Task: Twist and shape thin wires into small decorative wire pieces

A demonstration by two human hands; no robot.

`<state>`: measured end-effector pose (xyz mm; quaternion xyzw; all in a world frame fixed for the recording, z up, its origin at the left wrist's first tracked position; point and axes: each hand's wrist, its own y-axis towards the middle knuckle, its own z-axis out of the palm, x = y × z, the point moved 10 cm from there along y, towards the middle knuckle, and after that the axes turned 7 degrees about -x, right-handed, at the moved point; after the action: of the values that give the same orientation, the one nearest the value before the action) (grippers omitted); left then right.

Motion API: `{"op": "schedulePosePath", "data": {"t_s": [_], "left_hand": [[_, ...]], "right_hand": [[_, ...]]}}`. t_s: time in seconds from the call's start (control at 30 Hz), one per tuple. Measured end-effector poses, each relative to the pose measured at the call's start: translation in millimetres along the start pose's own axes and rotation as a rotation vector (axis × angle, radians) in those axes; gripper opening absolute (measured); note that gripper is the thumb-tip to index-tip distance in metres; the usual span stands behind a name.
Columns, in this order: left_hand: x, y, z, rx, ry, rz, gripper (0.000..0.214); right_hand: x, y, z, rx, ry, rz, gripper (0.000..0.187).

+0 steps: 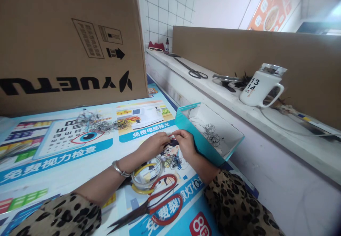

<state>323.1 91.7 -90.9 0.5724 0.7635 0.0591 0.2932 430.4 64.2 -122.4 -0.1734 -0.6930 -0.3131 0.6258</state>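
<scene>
My left hand [160,142] and my right hand [183,142] come close together over the printed table cover [103,165], fingers pinched. Whatever lies between the fingertips is too small to make out. A small tangle of thin, dark, wiry pieces [174,161] rests just below the hands. Red-handled scissors [162,200] lie partly open nearer me, blades pointing left. Beside my left wrist are a clear round container or ring [147,175] and a yellow-handled tool [141,190], partly covered. A teal box [186,117] with wiry bunches [211,133] inside stands right of my right hand.
More wiry bunches [99,122] lie at the left on the cover. A large cardboard box [66,51] stands behind them. Along the right runs a ledge [229,99] bearing a white lidded mug [259,87], black scissors [195,72] and a small bottle [167,46].
</scene>
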Motion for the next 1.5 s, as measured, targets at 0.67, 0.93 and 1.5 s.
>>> {"op": "schedulePosePath", "data": {"t_s": [0.67,0.93,1.5], "left_hand": [[-3.5,0.5,-0.9,0.012,0.032,-0.005,0.017],[-4.3,-1.1,2.4,0.033,0.092,0.024,0.015],[-11.0,-1.1,5.4,0.054,0.146,0.081,0.016]], "right_hand": [[0.2,-0.5,0.9,0.007,-0.014,0.004,0.02],[1.1,0.0,1.4,0.016,-0.017,-0.003,0.02],[0.2,-0.6,2.7,0.019,-0.023,-0.01,0.022]]}}
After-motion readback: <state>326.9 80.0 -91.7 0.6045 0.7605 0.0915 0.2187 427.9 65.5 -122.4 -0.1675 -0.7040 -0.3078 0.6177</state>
